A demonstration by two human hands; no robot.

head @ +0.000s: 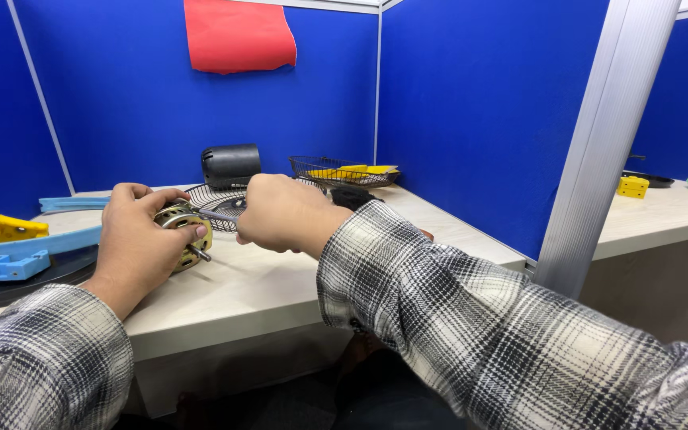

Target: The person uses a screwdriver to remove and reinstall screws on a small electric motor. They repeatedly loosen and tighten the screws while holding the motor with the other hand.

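Note:
My left hand (138,236) grips a small brass-coloured electric motor (188,227) with a steel shaft sticking out toward me, holding it just above the beige desk (256,287). My right hand (280,213) is closed around a tool whose thin metal shank (218,215) points left into the motor's top. The tool's handle is hidden inside my fist. Both sleeves are black-and-white plaid.
Behind the hands lie a black wire fan grille (215,201), a black motor cover (231,165) and a wire basket (336,170) with yellow parts. Light blue plastic pieces (13,267) and a yellow piece (13,229) sit at the left. Blue partition walls surround the desk.

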